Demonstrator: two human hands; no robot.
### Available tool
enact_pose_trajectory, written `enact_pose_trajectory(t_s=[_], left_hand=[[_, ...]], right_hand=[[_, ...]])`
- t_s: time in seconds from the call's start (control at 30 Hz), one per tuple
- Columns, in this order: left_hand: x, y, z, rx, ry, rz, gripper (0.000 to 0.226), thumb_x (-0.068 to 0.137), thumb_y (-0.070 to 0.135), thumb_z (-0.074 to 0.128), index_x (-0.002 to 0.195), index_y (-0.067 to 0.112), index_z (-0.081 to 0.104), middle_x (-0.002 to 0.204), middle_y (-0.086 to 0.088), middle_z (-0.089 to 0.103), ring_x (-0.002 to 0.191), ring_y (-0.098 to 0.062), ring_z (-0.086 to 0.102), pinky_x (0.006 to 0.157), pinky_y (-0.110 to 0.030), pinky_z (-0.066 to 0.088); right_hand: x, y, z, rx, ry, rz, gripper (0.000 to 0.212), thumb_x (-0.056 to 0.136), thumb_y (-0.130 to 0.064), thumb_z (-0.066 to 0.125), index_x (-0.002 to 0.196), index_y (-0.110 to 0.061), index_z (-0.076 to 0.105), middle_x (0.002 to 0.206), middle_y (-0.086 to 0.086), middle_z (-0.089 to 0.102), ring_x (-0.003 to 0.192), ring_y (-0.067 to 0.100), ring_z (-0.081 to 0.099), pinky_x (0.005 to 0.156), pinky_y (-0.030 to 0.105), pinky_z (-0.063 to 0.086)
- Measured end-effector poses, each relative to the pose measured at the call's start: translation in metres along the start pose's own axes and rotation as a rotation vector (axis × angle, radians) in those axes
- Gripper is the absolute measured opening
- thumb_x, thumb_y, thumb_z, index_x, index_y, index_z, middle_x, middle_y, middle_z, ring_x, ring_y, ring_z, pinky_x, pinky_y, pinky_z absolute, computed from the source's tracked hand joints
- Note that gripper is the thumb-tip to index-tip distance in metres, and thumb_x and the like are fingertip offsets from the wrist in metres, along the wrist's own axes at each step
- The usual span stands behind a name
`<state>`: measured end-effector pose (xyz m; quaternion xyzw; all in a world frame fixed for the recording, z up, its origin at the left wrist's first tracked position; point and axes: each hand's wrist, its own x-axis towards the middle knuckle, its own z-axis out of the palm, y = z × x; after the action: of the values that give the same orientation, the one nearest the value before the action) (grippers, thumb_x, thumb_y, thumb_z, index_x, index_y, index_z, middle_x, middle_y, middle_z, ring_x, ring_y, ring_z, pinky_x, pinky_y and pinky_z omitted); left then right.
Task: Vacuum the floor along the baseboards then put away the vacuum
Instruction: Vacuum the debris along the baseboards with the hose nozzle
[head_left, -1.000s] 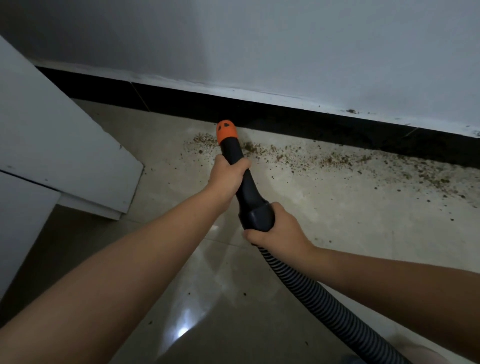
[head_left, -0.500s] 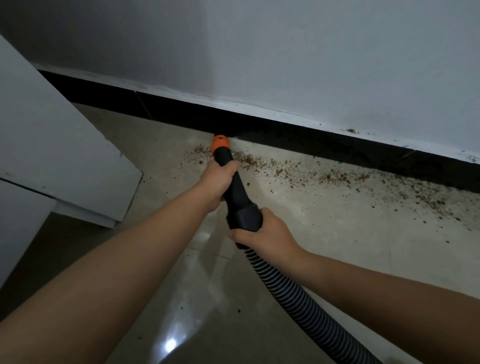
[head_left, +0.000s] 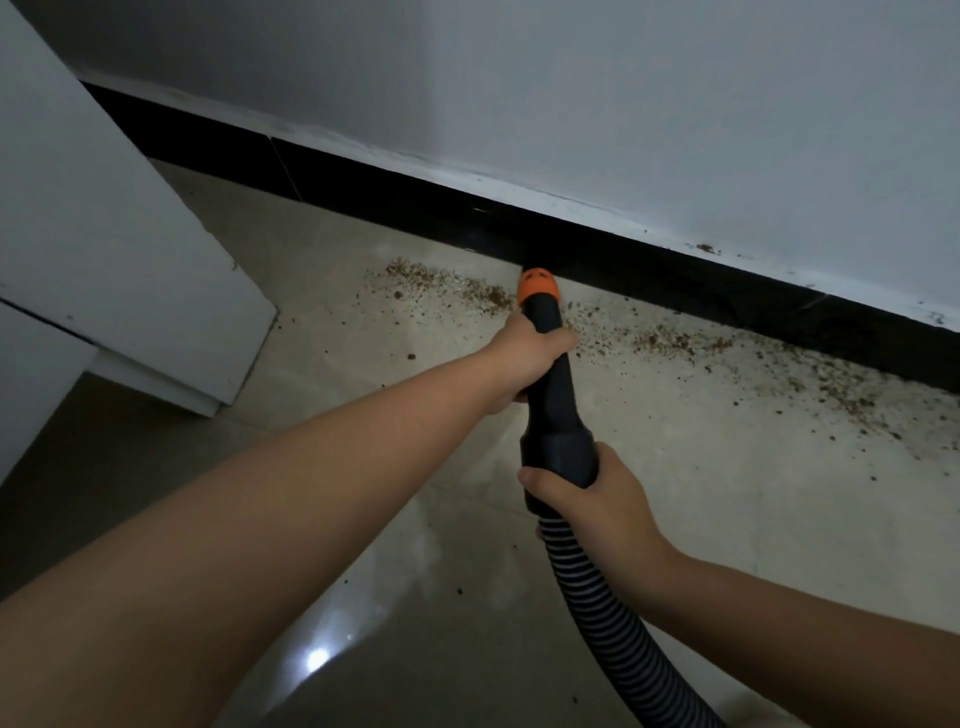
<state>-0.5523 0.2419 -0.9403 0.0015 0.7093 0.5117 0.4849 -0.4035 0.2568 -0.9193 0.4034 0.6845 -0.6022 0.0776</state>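
I hold a black vacuum nozzle (head_left: 551, 400) with an orange tip (head_left: 538, 285) in both hands. My left hand (head_left: 524, 358) grips the narrow part just behind the tip. My right hand (head_left: 597, 499) grips the wide collar where the ribbed black hose (head_left: 613, 639) joins. The tip touches the foot of the black baseboard (head_left: 395, 192). A band of brown crumbs (head_left: 691, 345) lies on the beige tile floor (head_left: 727, 467) along the baseboard, to the left and right of the tip.
A white cabinet or door panel (head_left: 104, 249) juts out at the left, its corner close to the floor. A grey-white wall (head_left: 571, 93) rises above the baseboard. The hose runs out of view at the bottom right.
The nozzle tip has moved forward to the baseboard and rightward along the crumb line. Both hands moved with it, keeping their grip.
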Motion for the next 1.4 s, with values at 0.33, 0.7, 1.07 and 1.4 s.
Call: enact_pose_trajectory(t_s=[0.33, 0.7, 1.07, 1.4], left_hand=[[-0.004, -0.002, 0.058, 0.093, -0.116, 0.015, 0.048, 0.093, 0.024, 0.052, 0.133, 0.008, 0.031, 0.109, -0.013, 0.05, 0.091, -0.026, 0.053, 0.078, -0.037, 0.048], [0.002, -0.011, 0.134, 0.157, -0.253, 0.056, 0.049, 0.094, 0.026, 0.05, 0.133, 0.006, 0.028, 0.12, -0.012, 0.047, 0.097, -0.025, 0.051, 0.087, -0.039, 0.048], [0.012, -0.009, 0.175, 0.192, -0.385, 0.07, 0.05, 0.094, 0.027, 0.049, 0.134, 0.005, 0.027, 0.118, -0.011, 0.047, 0.094, -0.023, 0.049, 0.079, -0.033, 0.045], [0.013, -0.003, 0.198, 0.171, -0.448, 0.052, 0.052, 0.094, 0.025, 0.05, 0.137, 0.007, 0.027, 0.127, -0.012, 0.046, 0.097, -0.024, 0.049, 0.081, -0.034, 0.044]], right_hand=[[-0.018, 0.026, -0.033, 0.028, 0.14, 0.059, 0.032, 0.072, -0.025, 0.075, 0.087, -0.023, 0.047, 0.087, 0.004, 0.061, 0.079, 0.026, 0.065, 0.073, 0.044, 0.057], [-0.028, 0.064, -0.087, -0.052, 0.292, 0.134, 0.034, 0.071, -0.024, 0.076, 0.086, -0.026, 0.046, 0.087, 0.002, 0.061, 0.076, 0.019, 0.064, 0.064, 0.03, 0.054], [-0.029, 0.077, -0.106, -0.011, 0.417, 0.182, 0.032, 0.07, -0.023, 0.075, 0.087, -0.027, 0.048, 0.089, 0.005, 0.063, 0.078, 0.021, 0.064, 0.068, 0.036, 0.056], [-0.027, 0.084, -0.116, 0.034, 0.505, 0.198, 0.031, 0.07, -0.023, 0.076, 0.087, -0.027, 0.049, 0.089, 0.006, 0.063, 0.081, 0.028, 0.065, 0.075, 0.05, 0.055]])
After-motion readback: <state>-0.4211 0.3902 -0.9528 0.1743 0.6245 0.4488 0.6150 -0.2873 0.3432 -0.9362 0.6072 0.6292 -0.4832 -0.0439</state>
